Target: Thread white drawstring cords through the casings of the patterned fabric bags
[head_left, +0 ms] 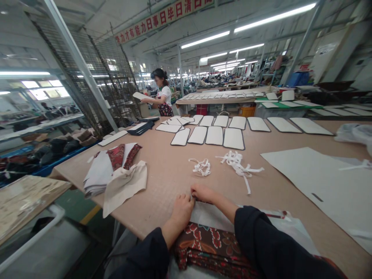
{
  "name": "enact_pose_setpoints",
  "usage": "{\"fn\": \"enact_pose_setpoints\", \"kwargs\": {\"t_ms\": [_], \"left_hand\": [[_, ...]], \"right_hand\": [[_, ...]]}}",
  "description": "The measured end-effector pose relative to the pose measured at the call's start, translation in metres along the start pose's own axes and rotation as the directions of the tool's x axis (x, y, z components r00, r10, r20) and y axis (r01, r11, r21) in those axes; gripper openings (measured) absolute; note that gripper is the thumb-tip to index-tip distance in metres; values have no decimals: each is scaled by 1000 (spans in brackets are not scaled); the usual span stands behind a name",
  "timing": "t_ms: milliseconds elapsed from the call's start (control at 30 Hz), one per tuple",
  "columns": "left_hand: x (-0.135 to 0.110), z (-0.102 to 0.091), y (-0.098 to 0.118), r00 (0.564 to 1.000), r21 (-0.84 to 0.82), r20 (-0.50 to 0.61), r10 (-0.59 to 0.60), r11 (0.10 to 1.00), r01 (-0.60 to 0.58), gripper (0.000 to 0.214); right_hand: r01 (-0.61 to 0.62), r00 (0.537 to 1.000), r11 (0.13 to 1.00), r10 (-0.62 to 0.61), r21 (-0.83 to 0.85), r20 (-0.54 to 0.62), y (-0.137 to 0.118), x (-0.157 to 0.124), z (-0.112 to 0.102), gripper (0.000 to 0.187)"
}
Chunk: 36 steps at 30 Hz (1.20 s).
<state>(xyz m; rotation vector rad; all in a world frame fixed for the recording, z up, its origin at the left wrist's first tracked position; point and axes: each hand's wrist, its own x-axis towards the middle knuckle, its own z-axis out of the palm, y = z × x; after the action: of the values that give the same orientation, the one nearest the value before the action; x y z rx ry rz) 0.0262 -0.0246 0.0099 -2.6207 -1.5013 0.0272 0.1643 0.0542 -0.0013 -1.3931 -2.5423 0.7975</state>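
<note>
My left hand (181, 209) and my right hand (203, 192) meet at the near edge of the table, fingers curled and pinching the corner of a white fabric piece (210, 215). That piece lies on top of dark red floral fabric (209, 242) under my forearms. Both sleeves are dark. Just beyond my hands lie two tangles of white strips (236, 162) on the brown tabletop (174, 174).
A stack of cream and red patterned cloth pieces (113, 170) sits at the left. Rows of white rounded panels (215, 135) lie further back. A large white sheet (319, 182) covers the right. A person (162, 95) stands at the far end holding a panel. A wooden board (26, 197) is at lower left.
</note>
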Motion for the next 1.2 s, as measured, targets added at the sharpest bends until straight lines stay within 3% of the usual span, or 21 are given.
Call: {"fn": "enact_pose_setpoints", "kwargs": {"t_ms": [267, 467, 567, 733, 867, 1033, 1100, 1200], "left_hand": [[0, -4, 1, 1000, 18, 3, 0, 1000, 0, 23], [2, -2, 0, 996, -27, -66, 65, 997, -67, 19], [4, 0, -1, 990, -57, -82, 113, 991, -118, 18], [12, -3, -9, 995, -110, -33, 93, 989, -96, 18], [21, -8, -15, 998, -187, 52, 30, 982, -20, 17], [31, -13, 0, 998, -191, 10, 60, 980, -57, 25], [33, -17, 10, 993, -196, -30, 114, 974, -117, 29], [29, -29, 18, 983, -219, -47, 177, 958, -183, 18]], "right_hand": [[4, 1000, 996, -5, -90, -15, -7, 2, 3, 14], [-66, 986, 995, 55, -68, -157, -8, -7, 8, 20], [-55, 979, 996, 40, -71, -198, -4, -26, 9, 18], [72, 990, 978, -94, -198, -103, 18, -87, 1, 23], [-113, 991, 968, 93, -226, -96, 50, -128, -15, 21], [-315, 949, 939, 309, -140, -60, 60, -137, -35, 13], [-319, 948, 941, 316, -113, -46, 53, -139, -42, 10], [-248, 968, 966, 245, -67, -49, 38, -154, -52, 13]]}}
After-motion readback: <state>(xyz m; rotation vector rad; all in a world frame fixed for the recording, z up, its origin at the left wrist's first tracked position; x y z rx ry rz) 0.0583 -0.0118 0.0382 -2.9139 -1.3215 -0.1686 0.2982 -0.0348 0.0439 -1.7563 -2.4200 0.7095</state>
